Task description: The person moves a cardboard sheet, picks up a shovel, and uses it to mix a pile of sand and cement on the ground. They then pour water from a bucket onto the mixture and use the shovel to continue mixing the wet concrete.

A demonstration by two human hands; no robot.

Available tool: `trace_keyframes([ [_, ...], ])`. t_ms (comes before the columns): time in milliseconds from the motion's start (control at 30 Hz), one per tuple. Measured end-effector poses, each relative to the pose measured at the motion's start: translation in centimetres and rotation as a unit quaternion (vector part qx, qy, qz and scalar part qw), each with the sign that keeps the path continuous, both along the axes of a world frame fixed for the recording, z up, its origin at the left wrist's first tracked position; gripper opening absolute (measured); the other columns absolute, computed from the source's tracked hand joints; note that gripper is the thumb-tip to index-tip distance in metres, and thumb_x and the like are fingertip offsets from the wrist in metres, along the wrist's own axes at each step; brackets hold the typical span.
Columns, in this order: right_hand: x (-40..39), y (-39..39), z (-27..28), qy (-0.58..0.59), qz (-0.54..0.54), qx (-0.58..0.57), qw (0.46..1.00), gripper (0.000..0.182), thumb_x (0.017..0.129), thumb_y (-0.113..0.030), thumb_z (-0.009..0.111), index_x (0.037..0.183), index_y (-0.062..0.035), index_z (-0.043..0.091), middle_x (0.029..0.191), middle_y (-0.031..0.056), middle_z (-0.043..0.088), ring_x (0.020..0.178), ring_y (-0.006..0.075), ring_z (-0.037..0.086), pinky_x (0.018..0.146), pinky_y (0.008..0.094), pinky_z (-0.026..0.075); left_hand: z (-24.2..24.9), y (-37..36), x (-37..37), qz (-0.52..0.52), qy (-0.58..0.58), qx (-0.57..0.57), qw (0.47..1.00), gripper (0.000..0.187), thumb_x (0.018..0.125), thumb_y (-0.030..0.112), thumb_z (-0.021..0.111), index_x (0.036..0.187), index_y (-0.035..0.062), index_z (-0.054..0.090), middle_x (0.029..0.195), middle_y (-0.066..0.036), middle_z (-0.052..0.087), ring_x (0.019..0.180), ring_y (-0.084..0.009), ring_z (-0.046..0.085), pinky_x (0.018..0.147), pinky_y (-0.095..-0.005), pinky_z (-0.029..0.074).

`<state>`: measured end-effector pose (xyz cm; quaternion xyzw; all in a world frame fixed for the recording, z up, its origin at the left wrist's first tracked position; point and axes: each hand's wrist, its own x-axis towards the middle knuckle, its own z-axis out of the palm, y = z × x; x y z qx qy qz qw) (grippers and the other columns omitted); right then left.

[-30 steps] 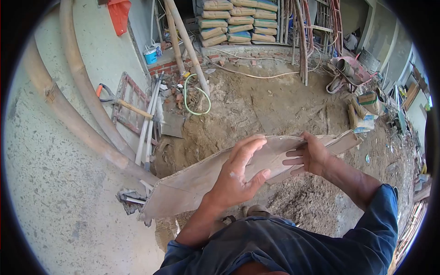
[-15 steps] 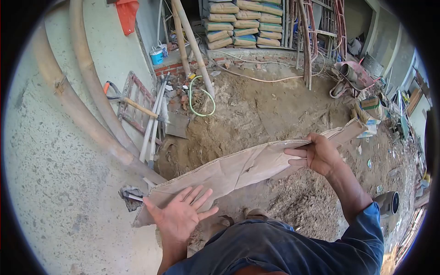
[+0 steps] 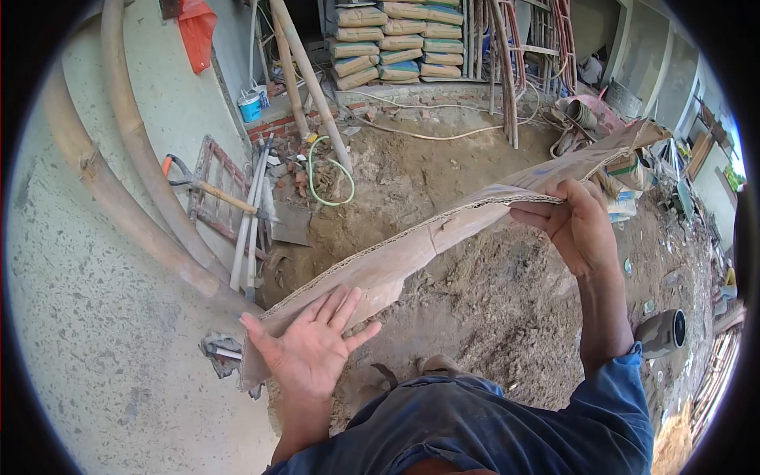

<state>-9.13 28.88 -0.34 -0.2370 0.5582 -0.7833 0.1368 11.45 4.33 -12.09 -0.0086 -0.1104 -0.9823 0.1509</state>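
Note:
A long, bent sheet of cardboard point(image 3: 412, 245) stretches diagonally from the lower left up to the right. My right hand point(image 3: 576, 226) grips its upper edge, thumb on top and fingers curled beneath. Near the lower left end, my left hand point(image 3: 315, 344) lies palm up against the sheet, its fingers spread and not wrapped round it. The cardboard's far part reaches up past my right hand, over part of a pink wheelbarrow point(image 3: 606, 111).
On the left, bamboo poles point(image 3: 131, 214) lean along the wall, beside a shovel point(image 3: 226, 196) and white pipes. Stacked bags point(image 3: 400, 39) stand at the back. Uneven dirt covers the ground. A dark pipe-like object point(image 3: 661, 332) lies at the right.
My right hand has moved up and to the right, tilting the cardboard's right end upward. My left hand remains spread against the lower end. The view has shifted slightly.

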Motion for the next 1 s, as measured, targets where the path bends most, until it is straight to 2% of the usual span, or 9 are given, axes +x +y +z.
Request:
trace_keyframes([
  [200, 1.7, 0.3, -1.4, 0.037, -0.070, -0.013, 0.997, 0.030, 0.079, -0.003, 0.045, 0.106, 0.0093, 0.046, 0.102, 0.0164, 0.056, 0.094, 0.0260, 0.058, 0.083, 0.0375, 0.048, -0.3, 2.0, -2.2, -0.080, 0.030, 0.007, 0.996, 0.118, 0.070, 0.065, 0.057, 0.131, -0.0141, -0.007, 0.141, -0.028, 0.004, 0.134, -0.0377, 0.003, 0.096, -0.0686, 0.013],
  [267, 1.8, -0.1, -1.3, 0.041, -0.078, -0.026, 0.996, 0.033, 0.076, -0.002, 0.047, 0.107, 0.0093, 0.046, 0.102, 0.0154, 0.056, 0.095, 0.0255, 0.057, 0.084, 0.0364, 0.047, -1.5, 1.9, -3.4, -0.034, 0.021, -0.055, 0.998, 0.086, 0.080, 0.037, 0.056, 0.130, -0.0148, 0.009, 0.137, -0.029, 0.019, 0.132, -0.0397, 0.011, 0.099, -0.0652, 0.018],
  [300, 1.6, -0.2, -1.3, 0.057, -0.085, -0.028, 0.994, 0.035, 0.075, -0.001, 0.047, 0.108, 0.0092, 0.045, 0.103, 0.0152, 0.055, 0.096, 0.0250, 0.057, 0.085, 0.0355, 0.045, -2.2, 1.8, -3.9, -0.037, 0.023, -0.058, 0.997, 0.086, 0.080, 0.037, 0.056, 0.130, -0.0148, 0.009, 0.137, -0.029, 0.019, 0.132, -0.0397, 0.011, 0.099, -0.0652, 0.018],
  [367, 1.1, -0.1, -1.5, 0.073, -0.094, -0.031, 0.992, 0.036, 0.074, -0.001, 0.048, 0.109, 0.0092, 0.044, 0.103, 0.0150, 0.055, 0.096, 0.0245, 0.056, 0.086, 0.0345, 0.044, -3.8, 1.6, -4.6, -0.009, 0.068, 0.007, 0.998, 0.059, 0.079, 0.014, 0.050, 0.126, -0.0123, 0.025, 0.132, -0.028, 0.031, 0.127, -0.0412, 0.025, 0.097, -0.0608, 0.030],
  [467, -0.3, 0.5, -1.7, 0.082, -0.111, 0.004, 0.990, 0.041, 0.072, -0.001, 0.050, 0.111, 0.0081, 0.044, 0.103, 0.0139, 0.055, 0.098, 0.0236, 0.055, 0.087, 0.0335, 0.042, -5.7, 1.7, -6.5, 0.017, 0.064, -0.003, 0.998, 0.056, 0.076, 0.009, 0.050, 0.127, -0.0031, 0.032, 0.127, -0.020, 0.043, 0.110, -0.0372, 0.048, 0.090, -0.0581, 0.040],
  [667, -4.7, 2.1, -0.9, 0.180, -0.142, -0.071, 0.971, 0.056, 0.071, 0.000, 0.050, 0.124, 0.0053, 0.033, 0.116, 0.0158, 0.049, 0.106, 0.0268, 0.051, 0.093, 0.0392, 0.040, -5.8, 1.1, -12.5, 0.038, 0.223, -0.143, 0.963, 0.056, 0.075, 0.002, 0.051, 0.127, -0.0007, 0.032, 0.124, -0.019, 0.044, 0.115, -0.0352, 0.045, 0.090, -0.0546, 0.043],
  [733, -6.0, 2.3, 0.8, 0.205, -0.136, -0.164, 0.955, 0.063, 0.068, 0.001, 0.053, 0.127, 0.0036, 0.030, 0.118, 0.0156, 0.046, 0.106, 0.0263, 0.050, 0.092, 0.0387, 0.040, -1.8, 0.4, -14.4, 0.141, 0.204, -0.190, 0.950, 0.061, 0.071, 0.002, 0.050, 0.129, -0.0007, 0.030, 0.122, -0.016, 0.045, 0.110, -0.0318, 0.050, 0.091, -0.0476, 0.044],
  [967, -16.6, 1.7, 7.0, 0.229, -0.048, -0.247, 0.940, 0.043, 0.077, 0.001, 0.048, 0.119, 0.0058, 0.040, 0.114, 0.0170, 0.049, 0.104, 0.0263, 0.054, 0.093, 0.0397, 0.040, 9.8, -3.6, -24.2, 0.097, 0.387, -0.280, 0.873, 0.062, 0.077, -0.003, 0.045, 0.133, -0.0038, 0.019, 0.134, -0.024, 0.029, 0.125, -0.0393, 0.031, 0.100, -0.0549, 0.034],
  [1000, -17.6, 1.2, 7.8, 0.196, -0.032, -0.252, 0.947, 0.038, 0.079, 0.001, 0.044, 0.117, 0.0060, 0.042, 0.112, 0.0179, 0.050, 0.092, 0.0240, 0.056, 0.092, 0.0397, 0.040, 10.8, -4.1, -25.3, 0.098, 0.369, -0.291, 0.877, 0.061, 0.077, -0.003, 0.044, 0.132, -0.0046, 0.019, 0.134, -0.026, 0.027, 0.125, -0.0405, 0.029, 0.100, -0.0549, 0.034],
])
